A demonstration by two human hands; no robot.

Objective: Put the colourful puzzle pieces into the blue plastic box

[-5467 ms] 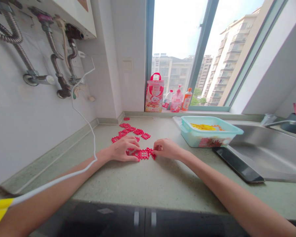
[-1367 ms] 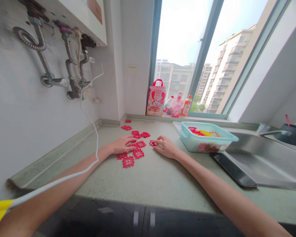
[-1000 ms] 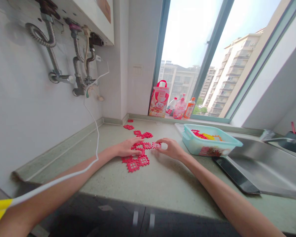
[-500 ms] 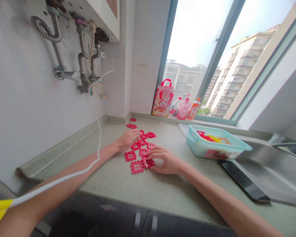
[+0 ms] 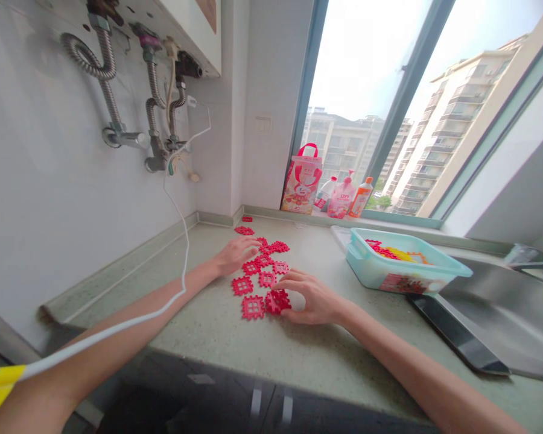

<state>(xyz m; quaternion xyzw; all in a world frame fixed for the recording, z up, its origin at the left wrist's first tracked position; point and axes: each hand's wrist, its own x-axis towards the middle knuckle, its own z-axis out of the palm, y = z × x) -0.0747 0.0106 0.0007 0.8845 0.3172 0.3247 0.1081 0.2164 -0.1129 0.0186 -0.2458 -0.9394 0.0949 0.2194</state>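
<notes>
Several red plastic interlocking tiles with notched edges and window-like openings lie on the counter (image 5: 208, 337). My right hand (image 5: 314, 298) curls around a red interlocking tile (image 5: 278, 301), thumb on the near side and fingers on the far side; other pieces may lie under it. Left of that is a flat square tile (image 5: 253, 307), with another (image 5: 242, 286) just beyond. My left hand (image 5: 238, 254) rests palm down at the left of the group, its fingers stretched toward the tiles (image 5: 263, 245). The fingertips partly cover pieces there, and I cannot tell whether they grip any.
A light-blue tub (image 5: 357, 265) with red and yellow pieces stands at the right, beside a steel sink (image 5: 479, 307). A black flat object (image 5: 457, 334) lies by the sink. A white cable (image 5: 181, 289) crosses over my left arm. Bottles (image 5: 341, 199) and a pink bag (image 5: 302, 184) line the sill.
The tile by my right hand was tilted over its neighbour and now sits apart from it, slightly to the right. My left hand has stayed nearly still. The view has shifted slightly.
</notes>
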